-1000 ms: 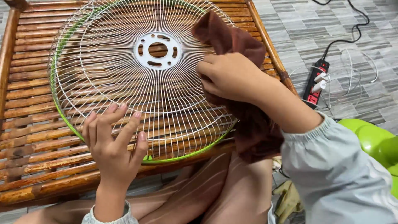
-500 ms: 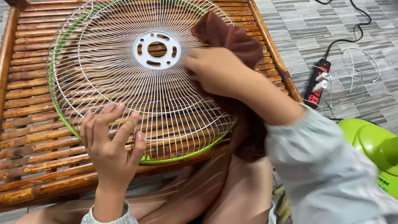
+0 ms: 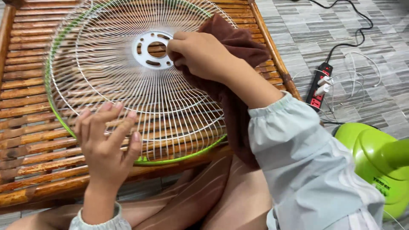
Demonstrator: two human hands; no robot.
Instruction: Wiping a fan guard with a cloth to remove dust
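A white wire fan guard [image 3: 128, 81] with a green rim is laid flat on a slatted bamboo tabletop [image 3: 30, 140], its pierced white hub ring [image 3: 149, 49] lying toward the far side. The left hand [image 3: 106, 142] is pressed palm down on the near left part of the guard, with the fingers spread and flat on the wires; nothing is gripped by it.

The right hand [image 3: 200, 53] is curled over a dark brown cloth [image 3: 238, 47], which is bunched under the palm and pinched between the fingers. The cloth is held against the wires just to the right of the hub ring, the fingertips touching the ring's edge. The rest of the cloth is draped down along the forearm, over the near right rim of the guard and onto the lap.

The underside of the right hand is hidden, so how much cloth is held cannot be told. The far edge of the guard is cut off by the frame. On the tiled floor [image 3: 375, 93] to the right, a black power strip [image 3: 319, 87] with white plugs is seen, and a green fan base [image 3: 375, 162] is partly cut off at the near right.
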